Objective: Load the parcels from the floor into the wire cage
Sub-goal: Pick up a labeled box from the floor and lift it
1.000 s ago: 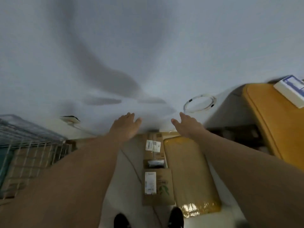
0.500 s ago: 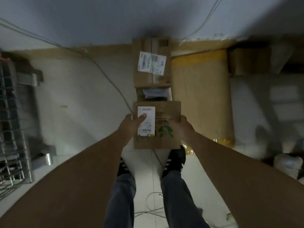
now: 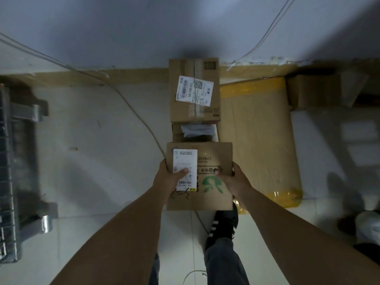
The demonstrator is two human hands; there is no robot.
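- While both hands hold it by its two sides, the near parcel (image 3: 205, 177), a brown cardboard box with a green mark printed on top, sits in the middle of the view above the person's feet; I cannot tell if its bottom touches the floor (image 3: 92, 161).
- The left hand (image 3: 167, 179) is clamped on the left side of this box. Its thumb lies on the white label (image 3: 185, 161) and its fingers go down along the left edge.
- The right hand (image 3: 234, 182) is clamped on the right side in the same way, with the thumb on the top face near the green mark.
- Just behind the held box there is a small open box (image 3: 178, 132) with a pale bag inside.
- Farther, against the wall (image 3: 144, 27), stands the far parcel (image 3: 193, 112), a taped box with a white label that is stuck on a little tilted.
- To the right of this row lies the flat parcel (image 3: 259, 140), long and wrapped in brown paper, with yellow tape at its near and far ends.
- At the far right end of it is one more brown box (image 3: 314, 91), partly in shadow.
- Below the held box a black shoe (image 3: 223, 225) with white stripes shows.
- A thin cable (image 3: 131, 105) runs across the floor from the far left toward the held box.
- The wire cage (image 3: 8, 171) stands at the left edge, well apart from the parcels; only its blurred bars and metal feet show.
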